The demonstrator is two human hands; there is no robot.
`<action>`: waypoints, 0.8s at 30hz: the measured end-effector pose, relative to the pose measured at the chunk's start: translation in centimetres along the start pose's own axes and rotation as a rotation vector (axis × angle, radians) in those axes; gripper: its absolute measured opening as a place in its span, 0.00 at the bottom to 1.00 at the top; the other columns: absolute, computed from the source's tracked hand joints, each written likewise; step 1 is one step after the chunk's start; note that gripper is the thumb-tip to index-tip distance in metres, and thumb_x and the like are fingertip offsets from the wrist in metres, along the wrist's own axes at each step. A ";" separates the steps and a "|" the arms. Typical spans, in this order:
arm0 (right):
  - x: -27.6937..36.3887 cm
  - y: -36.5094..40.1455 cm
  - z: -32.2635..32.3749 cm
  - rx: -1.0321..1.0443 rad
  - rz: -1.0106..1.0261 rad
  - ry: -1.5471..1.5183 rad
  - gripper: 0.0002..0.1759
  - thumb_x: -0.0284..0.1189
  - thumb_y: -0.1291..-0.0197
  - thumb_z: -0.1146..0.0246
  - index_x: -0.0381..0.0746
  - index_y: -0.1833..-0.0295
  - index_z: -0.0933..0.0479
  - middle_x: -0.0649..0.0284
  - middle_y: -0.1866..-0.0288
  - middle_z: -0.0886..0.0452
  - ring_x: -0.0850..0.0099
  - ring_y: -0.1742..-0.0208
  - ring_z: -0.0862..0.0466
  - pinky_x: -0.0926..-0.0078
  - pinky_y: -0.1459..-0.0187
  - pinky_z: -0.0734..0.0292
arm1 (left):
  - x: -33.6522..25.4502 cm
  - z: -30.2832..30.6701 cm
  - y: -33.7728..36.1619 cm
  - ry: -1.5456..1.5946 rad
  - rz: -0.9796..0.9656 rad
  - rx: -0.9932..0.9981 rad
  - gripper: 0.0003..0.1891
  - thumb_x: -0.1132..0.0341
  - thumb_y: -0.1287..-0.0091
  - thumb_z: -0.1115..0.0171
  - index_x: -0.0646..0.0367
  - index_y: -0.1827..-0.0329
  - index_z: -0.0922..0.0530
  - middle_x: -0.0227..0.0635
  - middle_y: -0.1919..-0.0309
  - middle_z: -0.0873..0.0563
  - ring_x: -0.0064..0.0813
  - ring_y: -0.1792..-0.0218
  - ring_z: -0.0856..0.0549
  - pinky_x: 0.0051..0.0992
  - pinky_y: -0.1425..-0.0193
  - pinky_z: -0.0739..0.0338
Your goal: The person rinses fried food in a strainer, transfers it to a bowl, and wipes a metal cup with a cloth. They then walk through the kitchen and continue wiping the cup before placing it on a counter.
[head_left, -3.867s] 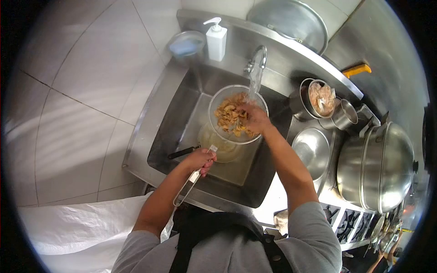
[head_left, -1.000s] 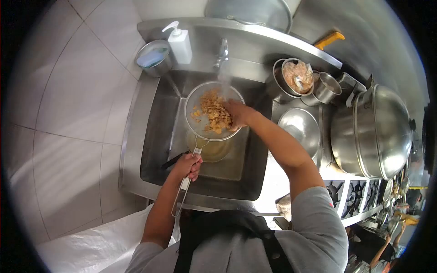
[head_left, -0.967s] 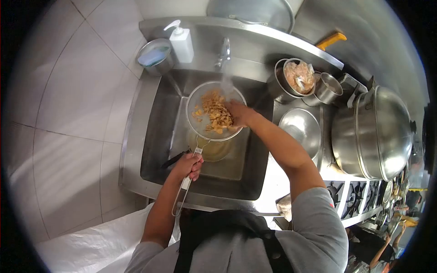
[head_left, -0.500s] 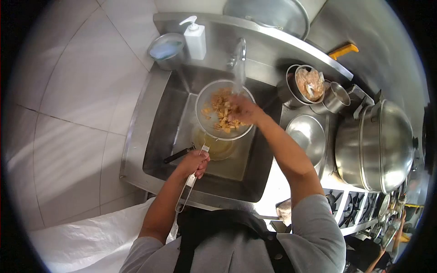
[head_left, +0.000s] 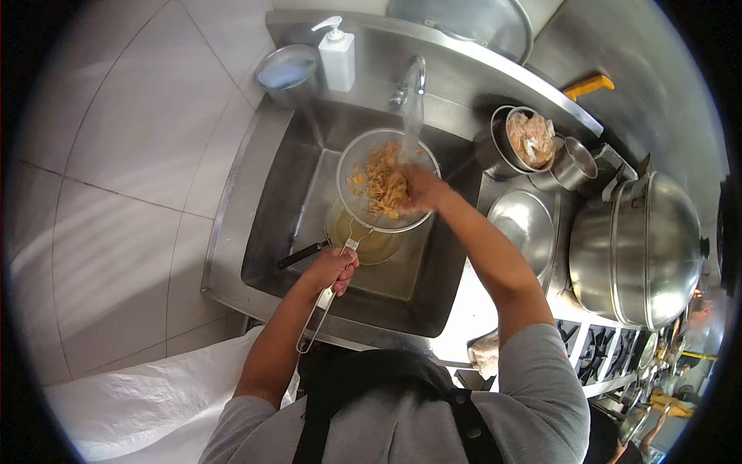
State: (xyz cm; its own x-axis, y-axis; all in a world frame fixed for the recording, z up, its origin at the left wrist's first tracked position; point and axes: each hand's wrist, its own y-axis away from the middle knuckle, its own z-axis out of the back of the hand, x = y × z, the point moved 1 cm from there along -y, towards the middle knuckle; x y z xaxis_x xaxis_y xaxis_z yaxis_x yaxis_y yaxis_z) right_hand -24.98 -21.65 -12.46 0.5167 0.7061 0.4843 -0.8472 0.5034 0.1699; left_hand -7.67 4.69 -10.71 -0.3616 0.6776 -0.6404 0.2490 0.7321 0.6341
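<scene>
head | left grip (head_left: 332, 269) closed round handle of strainer (head_left: 357, 158) | strainer: round wire mesh, wet tan shreds (head_left: 382, 185) heaped inside, just ahead of left grip | right grip (head_left: 421, 191) pressed into shreds, closure unclear

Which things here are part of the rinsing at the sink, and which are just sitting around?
In use: strainer, held by the left hand; food pieces in it, under the right hand; running tap; pan below; sink.
Lying about: soap dispenser, small bowl, bowl of food, metal cup, empty steel bowl, large lidded pot.
</scene>
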 end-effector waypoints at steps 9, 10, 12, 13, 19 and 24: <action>0.3 0.1 -0.3 -0.247 -0.210 -0.181 0.26 0.18 0.55 0.36 0.37 0.46 0.27 0.49 0.51 0.19 0.56 0.46 0.20 0.62 0.47 0.25 | -0.1 0.1 -0.3 -0.033 0.036 -0.049 0.13 0.57 0.26 0.53 0.58 0.65 0.32 0.25 0.88 0.35 0.22 0.92 0.33 0.31 0.88 0.32; 1.1 0.5 0.7 -0.247 -0.210 -0.182 0.26 0.18 0.55 0.36 0.37 0.46 0.27 0.49 0.51 0.19 0.56 0.46 0.20 0.62 0.47 0.25 | -0.2 0.1 -0.2 -0.033 0.036 -0.049 0.13 0.57 0.26 0.53 0.58 0.65 0.32 0.25 0.88 0.35 0.22 0.92 0.33 0.31 0.88 0.32; 2.8 1.3 3.1 -0.336 -0.156 -0.338 0.23 0.19 0.55 0.35 0.37 0.48 0.26 0.51 0.57 0.18 0.58 0.51 0.18 0.65 0.48 0.24 | -0.2 0.1 -0.1 -0.022 0.035 -0.041 0.13 0.58 0.27 0.52 0.58 0.65 0.32 0.26 0.88 0.35 0.22 0.93 0.33 0.31 0.89 0.33; 2.3 1.2 3.0 -0.334 -0.154 -0.336 0.23 0.19 0.55 0.35 0.37 0.48 0.26 0.51 0.57 0.18 0.58 0.51 0.18 0.65 0.48 0.24 | 0.0 0.2 -0.2 -0.020 0.033 -0.041 0.13 0.58 0.27 0.52 0.58 0.65 0.32 0.26 0.88 0.35 0.22 0.93 0.33 0.31 0.89 0.33; 3.2 1.2 4.4 -0.312 -0.158 -0.284 0.17 0.22 0.55 0.33 0.37 0.55 0.22 0.51 0.60 0.18 0.59 0.55 0.17 0.67 0.54 0.24 | 0.2 0.2 -0.2 -0.014 0.017 -0.042 0.12 0.61 0.27 0.52 0.61 0.66 0.32 0.28 0.88 0.33 0.22 0.93 0.32 0.30 0.90 0.32; 1.5 0.1 1.7 -0.332 -0.186 -0.035 0.12 0.29 0.48 0.35 0.36 0.57 0.21 0.50 0.61 0.19 0.54 0.56 0.18 0.63 0.54 0.24 | 0.1 0.0 0.1 -0.021 0.017 -0.031 0.12 0.61 0.28 0.50 0.61 0.66 0.31 0.27 0.88 0.33 0.21 0.93 0.32 0.29 0.90 0.32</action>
State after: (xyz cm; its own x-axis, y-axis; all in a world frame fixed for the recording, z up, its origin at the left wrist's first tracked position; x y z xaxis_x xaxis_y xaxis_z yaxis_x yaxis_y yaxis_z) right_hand -24.47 -21.44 -10.27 0.6482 0.5729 0.5015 -0.6502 0.7593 -0.0271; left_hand -7.71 4.86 -10.66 -0.3383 0.6918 -0.6379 0.2273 0.7179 0.6580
